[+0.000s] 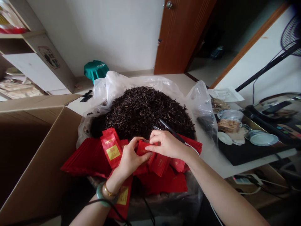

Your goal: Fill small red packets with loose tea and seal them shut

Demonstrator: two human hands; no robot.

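Note:
Both hands meet at a small red tea packet (142, 148) in front of a heap of dark loose tea leaves (150, 108). My left hand (131, 155) grips the packet's side between thumb and fingers. Across its top edge, the fingers of my right hand (162, 144) are pinched. A dark long-tipped tool (170, 128) shows behind the right hand; whether that hand holds it is hidden. A filled-looking red packet with a yellow label (113, 152) stands left of my left hand. Stacks of flat red packets (88, 157) lie at the left, and more red packets (162, 183) lie below the hands.
A clear plastic bag (202, 97) surrounds the tea. An open cardboard box (47, 147) stands at the left. On the right, a side table (235, 169) carries a dark tray, a lidded jar (229, 121) and white dishes (263, 138). A fan (291, 36) is at upper right.

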